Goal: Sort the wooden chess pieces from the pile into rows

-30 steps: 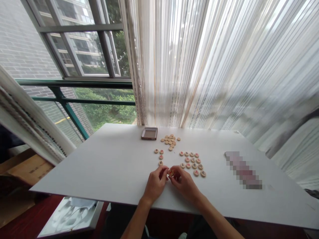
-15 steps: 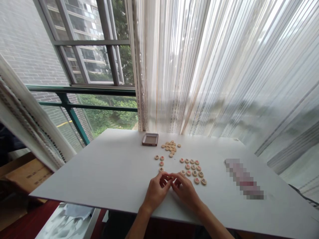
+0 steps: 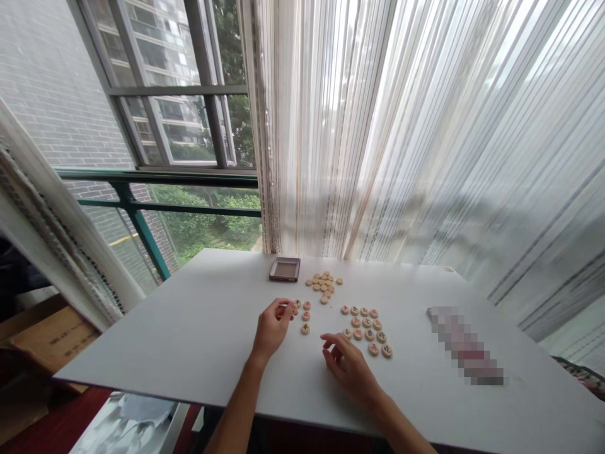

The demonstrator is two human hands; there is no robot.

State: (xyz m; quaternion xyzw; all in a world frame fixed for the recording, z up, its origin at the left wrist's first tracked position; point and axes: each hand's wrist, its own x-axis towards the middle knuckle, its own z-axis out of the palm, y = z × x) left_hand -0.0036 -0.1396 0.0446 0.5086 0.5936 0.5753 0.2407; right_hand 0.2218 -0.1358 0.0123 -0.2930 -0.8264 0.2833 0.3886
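Note:
My left hand (image 3: pixel 273 325) pinches a round wooden Chinese chess piece (image 3: pixel 295 309), partly hidden by the fingertips. It is beside a small group of face-up pieces with red or black characters, among them a black-marked piece (image 3: pixel 305 329) at the near end. My right hand (image 3: pixel 344 359) hovers over the table with loosely curved, parted fingers and nothing in them. Just beyond it lie rows of face-up pieces, such as a red-marked piece (image 3: pixel 358 334) and a black-marked piece (image 3: pixel 387 351). Farther back, a cluster of blank-looking pieces (image 3: pixel 324 288) lies together.
A shallow open box (image 3: pixel 285 270) sits at the back of the white table (image 3: pixel 189 340). A blurred, pixelated oblong item (image 3: pixel 466 347) lies on the right. Sheer curtains (image 3: pixel 321 126) hang behind the table, and a cardboard box (image 3: pixel 47 340) stands at the lower left.
My hands have moved apart. The left went up and leftward with a chess piece to the left group; the right stayed near its place and its fingers loosened. The view tilted slightly upward.

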